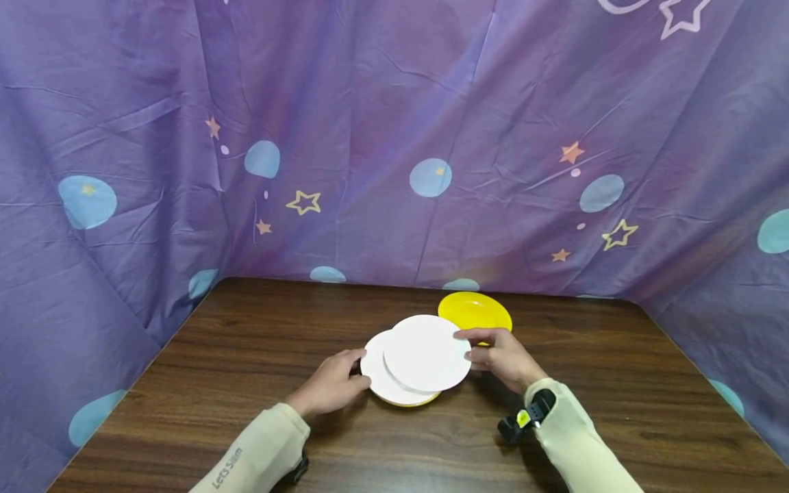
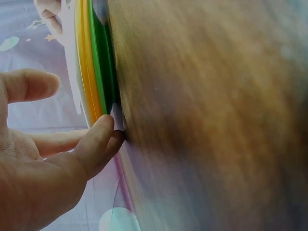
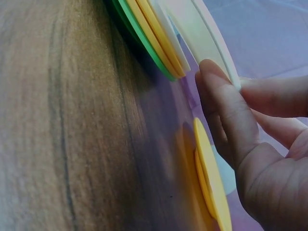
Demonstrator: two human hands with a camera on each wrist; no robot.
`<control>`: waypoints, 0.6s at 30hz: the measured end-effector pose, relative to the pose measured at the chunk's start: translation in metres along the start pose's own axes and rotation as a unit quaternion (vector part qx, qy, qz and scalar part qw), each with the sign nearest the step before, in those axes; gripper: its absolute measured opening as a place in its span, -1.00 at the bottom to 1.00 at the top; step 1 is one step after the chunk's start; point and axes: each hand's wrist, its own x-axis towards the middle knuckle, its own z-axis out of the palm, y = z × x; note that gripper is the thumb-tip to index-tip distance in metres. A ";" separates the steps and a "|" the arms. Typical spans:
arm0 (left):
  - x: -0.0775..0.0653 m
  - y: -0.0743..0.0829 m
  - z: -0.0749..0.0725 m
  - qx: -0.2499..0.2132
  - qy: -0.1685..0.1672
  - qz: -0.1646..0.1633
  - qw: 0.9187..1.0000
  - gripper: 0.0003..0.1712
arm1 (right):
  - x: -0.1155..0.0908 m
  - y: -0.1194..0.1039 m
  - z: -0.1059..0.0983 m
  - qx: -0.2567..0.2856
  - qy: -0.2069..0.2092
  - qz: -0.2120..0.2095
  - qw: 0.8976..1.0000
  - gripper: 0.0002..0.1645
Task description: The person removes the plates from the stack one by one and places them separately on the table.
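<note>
My right hand pinches the right rim of a white plate. That plate is tilted above a stack and overlaps it; in the right wrist view a gap shows between them at the near side. Another white plate tops the stack, with yellow plates beneath it and a green plate at the bottom. At the stack's left edge is my left hand, its fingertips at the rims. The left thumb stands apart from the fingers, not gripping.
A separate yellow plate lies behind the stack to the right, near the back of the brown wooden table. A purple curtain with stars and blue dots hangs around the table's back and sides.
</note>
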 end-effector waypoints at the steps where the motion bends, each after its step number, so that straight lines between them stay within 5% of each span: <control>1: 0.000 0.000 0.000 0.000 0.000 0.000 1.000 -0.28 | 0.000 0.000 0.000 0.002 0.002 0.002 1.000 -0.40; 18: 0.000 0.000 -0.001 0.004 0.000 0.005 1.000 -0.29 | 0.000 0.000 -0.004 0.009 0.030 -0.002 0.999 -0.39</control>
